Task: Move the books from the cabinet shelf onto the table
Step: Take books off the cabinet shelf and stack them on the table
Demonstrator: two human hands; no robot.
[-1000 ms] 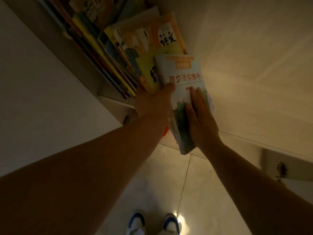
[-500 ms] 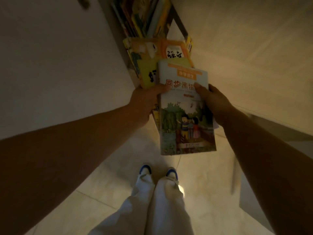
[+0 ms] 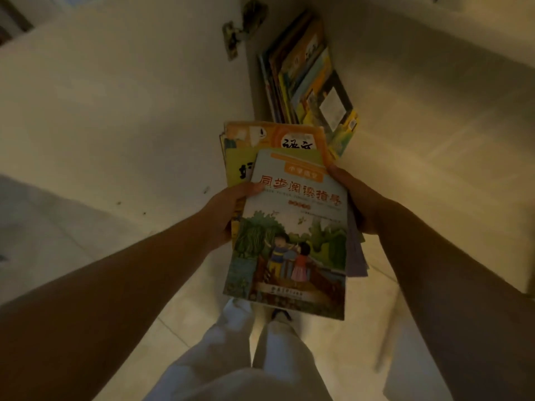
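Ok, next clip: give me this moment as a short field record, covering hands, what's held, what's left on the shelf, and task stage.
left hand: grips the stack's left edge, thumb on the top cover
right hand: holds the stack's right edge
held stack: several books, illustrated cover on top, clear of the shelf
shelf books: a row remains in the cabinet
table: not in view
task stage: stack lifted out, not yet set down

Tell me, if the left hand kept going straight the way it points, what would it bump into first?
Probably the books still on the shelf. The left hand, gripping the held stack, points up toward them, though depth is hard to judge.
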